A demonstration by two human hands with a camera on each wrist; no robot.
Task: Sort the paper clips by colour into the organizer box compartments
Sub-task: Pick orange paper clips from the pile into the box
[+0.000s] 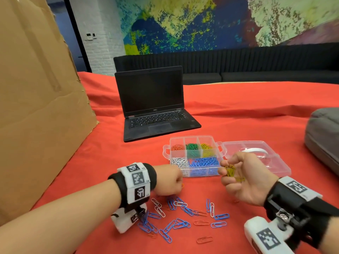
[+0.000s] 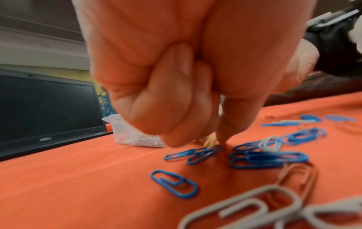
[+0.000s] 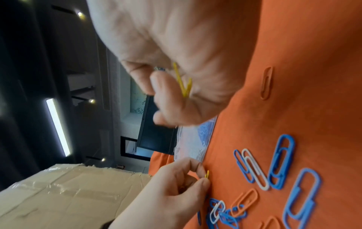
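Note:
A clear organizer box (image 1: 219, 145) stands on the red cloth with orange, green and yellow clips in its far compartments and white and blue clips in the near ones. Its lid (image 1: 275, 162) lies open to the right. My right hand (image 1: 225, 173), palm up just in front of the box, grips a bunch of yellow paper clips (image 1: 231, 171) (image 3: 184, 82). My left hand (image 1: 178, 185) is down at the cloth and pinches one yellow clip (image 3: 207, 175) (image 2: 210, 142) between thumb and fingertip. Several loose blue, white and orange clips (image 1: 183, 213) lie scattered in front of both hands.
An open black laptop (image 1: 154, 110) sits behind the box. A large cardboard sheet (image 1: 36, 88) leans along the left side. A grey bag (image 1: 322, 136) lies at the right edge. A white roll (image 1: 255, 151) rests in the open lid.

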